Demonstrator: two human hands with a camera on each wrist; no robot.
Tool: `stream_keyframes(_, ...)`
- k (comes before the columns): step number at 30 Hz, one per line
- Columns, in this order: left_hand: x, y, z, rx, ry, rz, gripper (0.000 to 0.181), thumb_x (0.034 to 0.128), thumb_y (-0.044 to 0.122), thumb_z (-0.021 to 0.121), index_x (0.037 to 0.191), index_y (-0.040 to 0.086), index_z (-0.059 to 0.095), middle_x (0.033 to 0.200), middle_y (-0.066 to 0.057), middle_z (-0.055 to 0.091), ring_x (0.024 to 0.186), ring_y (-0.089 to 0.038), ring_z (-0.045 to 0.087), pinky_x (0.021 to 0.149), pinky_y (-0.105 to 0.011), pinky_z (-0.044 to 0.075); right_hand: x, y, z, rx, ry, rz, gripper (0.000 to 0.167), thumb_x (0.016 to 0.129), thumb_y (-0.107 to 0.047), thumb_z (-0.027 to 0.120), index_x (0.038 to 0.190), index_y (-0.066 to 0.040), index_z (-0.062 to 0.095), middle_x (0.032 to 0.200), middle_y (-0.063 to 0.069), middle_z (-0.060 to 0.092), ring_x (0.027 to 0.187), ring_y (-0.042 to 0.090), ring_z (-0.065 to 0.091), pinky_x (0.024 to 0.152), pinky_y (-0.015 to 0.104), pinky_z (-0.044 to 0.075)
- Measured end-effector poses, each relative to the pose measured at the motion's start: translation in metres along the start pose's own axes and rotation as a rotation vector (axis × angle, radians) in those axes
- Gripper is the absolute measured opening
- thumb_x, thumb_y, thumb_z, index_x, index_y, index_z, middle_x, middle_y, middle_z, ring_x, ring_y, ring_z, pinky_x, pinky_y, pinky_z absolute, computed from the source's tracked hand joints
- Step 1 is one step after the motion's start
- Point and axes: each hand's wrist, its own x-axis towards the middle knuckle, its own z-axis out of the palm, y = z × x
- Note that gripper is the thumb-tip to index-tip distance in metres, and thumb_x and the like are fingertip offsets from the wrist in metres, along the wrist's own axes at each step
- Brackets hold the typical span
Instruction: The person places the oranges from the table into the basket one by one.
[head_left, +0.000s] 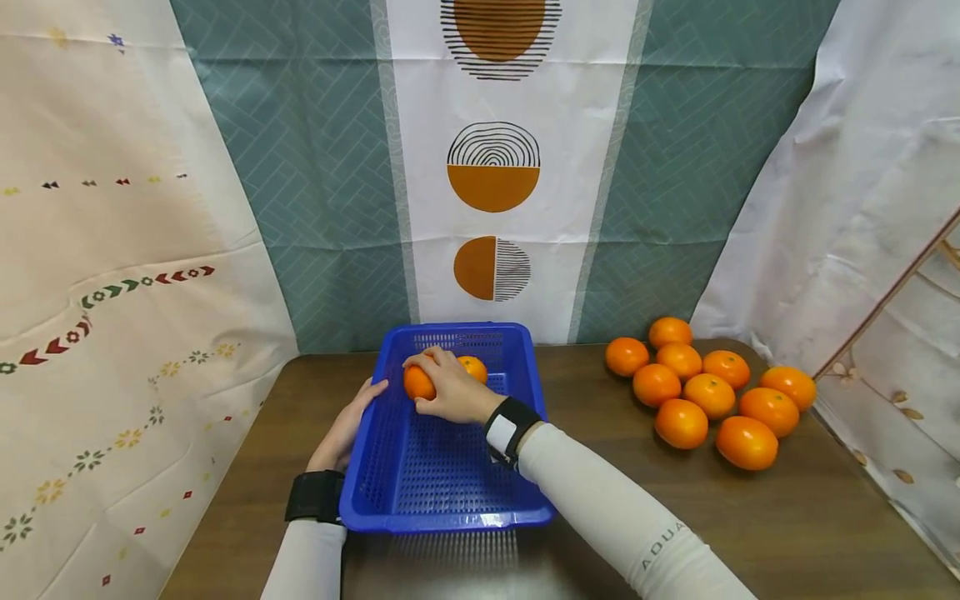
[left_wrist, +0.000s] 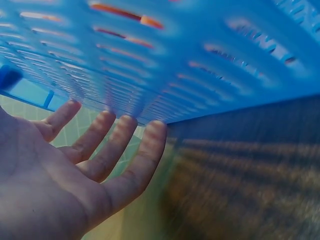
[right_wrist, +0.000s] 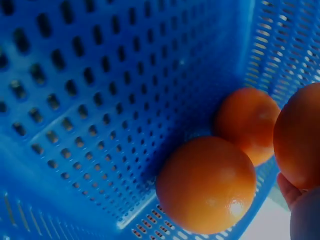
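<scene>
A blue perforated plastic basket (head_left: 450,522) stands on the wooden table. Inside it, toward the far left, my right hand (head_left: 453,392) grips an orange (head_left: 418,383), its fingers and thumb curled about the fruit. Two more oranges lie in the basket, a nearer one (right_wrist: 206,185) and one behind it (right_wrist: 249,125); the head view shows just one of them, partly behind the hand. At the basket's left side, my left hand (head_left: 351,427) holds the rim with its thumb over the edge. Its fingertips (left_wrist: 156,131) touch the slotted wall from outside.
On the right half of the table (head_left: 607,467) lies a loose group of several oranges (head_left: 708,396). A patterned curtain (head_left: 330,208) hangs behind the table, with pale cloths at the left and right sides.
</scene>
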Motion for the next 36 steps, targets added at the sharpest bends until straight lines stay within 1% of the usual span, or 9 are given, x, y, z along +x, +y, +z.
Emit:
stream_keyframes(2,0.001,0.001,0.000,-0.004,-0.003,0.001,0.064,0.1111,0.053,0.037,0.165,0.034,0.008,0.161,-0.020,0.030,0.133,-0.044,0.050,0.102,-0.056,0.051,0.001,0.001,0.002,-0.056,-0.016,-0.033,0.060,0.092,-0.025,0.072,0.146,-0.017,0.051,0.142,0.011,0.047,0.120,0.027,0.050,0.094,0.036,0.048)
stream_keyframes(5,0.003,0.001,0.000,-0.007,-0.004,0.005,0.064,0.1113,0.053,0.037,0.165,0.033,0.008,0.159,-0.021,0.032,0.132,-0.045,0.052,0.101,-0.057,0.052,0.001,0.000,0.004,-0.130,-0.042,-0.080,0.063,0.091,-0.025,0.075,0.147,-0.013,0.050,0.145,0.010,0.046,0.126,0.027,0.049,0.103,0.037,0.046)
stream_keyframes(10,0.004,0.002,0.001,-0.012,-0.012,0.005,0.063,0.1115,0.053,0.037,0.165,0.033,0.009,0.160,-0.020,0.032,0.133,-0.046,0.050,0.102,-0.057,0.050,-0.001,-0.003,0.004,-0.204,-0.092,-0.135,0.063,0.092,-0.025,0.077,0.147,-0.012,0.050,0.148,0.010,0.048,0.136,0.027,0.044,0.117,0.040,0.037)
stream_keyframes(16,0.005,0.003,0.003,-0.006,0.005,-0.017,0.065,0.1104,0.055,0.038,0.165,0.035,0.009,0.161,-0.019,0.032,0.128,-0.039,0.055,0.102,-0.058,0.050,-0.003,-0.005,0.005,-0.271,-0.147,-0.146,0.063,0.092,-0.028,0.080,0.148,-0.014,0.053,0.149,0.008,0.052,0.140,0.027,0.042,0.118,0.043,0.035)
stream_keyframes(20,0.005,0.004,0.004,0.001,0.010,-0.039,0.069,0.1089,0.058,0.041,0.166,0.038,0.007,0.162,-0.019,0.031,0.127,-0.039,0.057,0.101,-0.058,0.051,-0.005,-0.005,0.006,-0.283,-0.177,-0.145,0.063,0.093,-0.030,0.081,0.147,-0.016,0.054,0.150,0.006,0.052,0.140,0.027,0.041,0.117,0.042,0.035)
stream_keyframes(24,0.005,0.004,0.004,0.006,0.014,-0.049,0.070,0.1082,0.059,0.042,0.166,0.040,0.006,0.163,-0.019,0.030,0.128,-0.041,0.056,0.099,-0.059,0.052,-0.005,-0.003,0.007,-0.285,-0.191,-0.158,0.064,0.092,-0.032,0.082,0.148,-0.016,0.054,0.148,0.007,0.051,0.136,0.025,0.044,0.116,0.038,0.038)
stream_keyframes(28,0.004,0.004,0.003,0.001,0.016,-0.051,0.070,0.1085,0.058,0.042,0.166,0.040,0.005,0.164,-0.019,0.028,0.128,-0.042,0.055,0.099,-0.059,0.052,-0.005,-0.003,0.009,-0.249,-0.210,-0.165,0.067,0.092,-0.031,0.082,0.149,-0.014,0.052,0.147,0.007,0.049,0.133,0.022,0.046,0.116,0.034,0.038)
stream_keyframes(32,0.003,0.001,0.002,-0.004,0.014,-0.039,0.069,0.1092,0.057,0.041,0.166,0.039,0.006,0.164,-0.018,0.028,0.128,-0.041,0.055,0.100,-0.060,0.051,-0.005,-0.003,0.012,-0.199,-0.220,-0.164,0.069,0.090,-0.029,0.084,0.149,-0.013,0.051,0.146,0.006,0.049,0.134,0.021,0.046,0.117,0.032,0.036)
stream_keyframes(36,0.001,-0.001,0.001,-0.013,0.010,-0.026,0.066,0.1105,0.054,0.039,0.166,0.037,0.008,0.163,-0.018,0.028,0.127,-0.039,0.056,0.100,-0.059,0.051,-0.005,-0.004,0.014,-0.190,-0.226,-0.157,0.071,0.089,-0.030,0.085,0.149,-0.013,0.051,0.147,0.006,0.049,0.135,0.021,0.046,0.118,0.033,0.035)
